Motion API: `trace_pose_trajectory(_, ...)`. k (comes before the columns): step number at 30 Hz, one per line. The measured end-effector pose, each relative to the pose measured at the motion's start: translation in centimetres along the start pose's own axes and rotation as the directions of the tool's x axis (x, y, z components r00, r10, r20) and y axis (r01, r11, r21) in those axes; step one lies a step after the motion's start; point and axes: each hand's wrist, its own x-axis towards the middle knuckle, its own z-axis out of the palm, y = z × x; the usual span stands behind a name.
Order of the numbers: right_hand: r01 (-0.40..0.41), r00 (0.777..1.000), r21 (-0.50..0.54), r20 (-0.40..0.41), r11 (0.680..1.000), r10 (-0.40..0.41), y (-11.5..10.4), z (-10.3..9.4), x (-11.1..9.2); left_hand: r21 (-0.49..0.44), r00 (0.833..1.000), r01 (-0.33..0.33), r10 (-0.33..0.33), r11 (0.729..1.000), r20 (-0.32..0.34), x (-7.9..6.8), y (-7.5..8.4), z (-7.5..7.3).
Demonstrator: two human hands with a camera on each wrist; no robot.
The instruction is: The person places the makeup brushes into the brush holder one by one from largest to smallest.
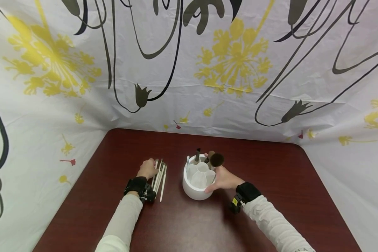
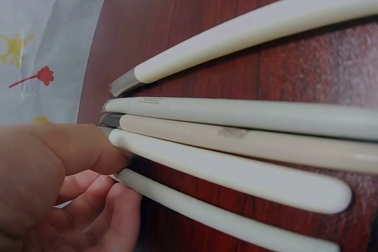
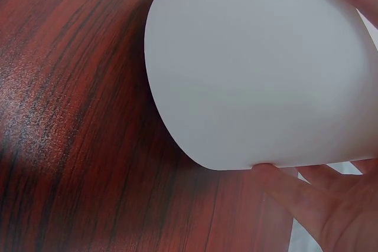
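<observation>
"Put the white holder at the dial's centre, with twelve toward the far edge of the table. What's nearest?"

"The left sleeve at eight o'clock and the right sleeve at four, both white. Each wrist wears a black strap: the left strap, the right strap."

"And past those?"

"The right hand, at three, curves round the holder's side, thumb toward five. The holder stands upright on the table."

"The other hand?"

"The left hand is at nine, thumb and fingers pinching the head end of the leftmost brush. Whether they also grip the neighbouring brush, I cannot tell."

"How many lie there?"

"Five pale-handled ones on the table, side by side, heads roughly toward twelve. The one farthest right is a little apart at its handle."

"What's in the holder?"

"Compartments ring a round middle cup. A big dark brush leans out at two, a smaller dark brush rises at twelve, and a thin pale stick shows near eleven."

"Farthest?"

"A white cloth beyond the table, printed with grey stems and yellow blossoms."
</observation>
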Motion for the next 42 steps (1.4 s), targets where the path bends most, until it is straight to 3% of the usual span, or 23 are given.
trace_pose_trajectory(26, 0.03, 1.0, -0.009, -0.002, 1.0, -0.03, 0.4, 0.1, -0.1, -0.138, 0.986, -0.121, 0.103, 0.983, -0.13, -0.8, 1.7, -1.4)
trace_pose_trajectory(36, 0.02, 1.0, 0.015, 0.003, 1.0, -0.02, 0.2, 0.0, 0.0, -0.167, 0.965, -0.223, 0.193, 0.96, -0.18, -2.1, 4.6, -2.9)
trace_pose_trajectory(42, 0.107, 0.994, -0.008, -0.006, 0.994, -0.107, 0.4, 0.0, -0.1, -0.218, 0.952, -0.277, 0.237, 0.936, -0.193, -3.4, 6.9, -3.8)
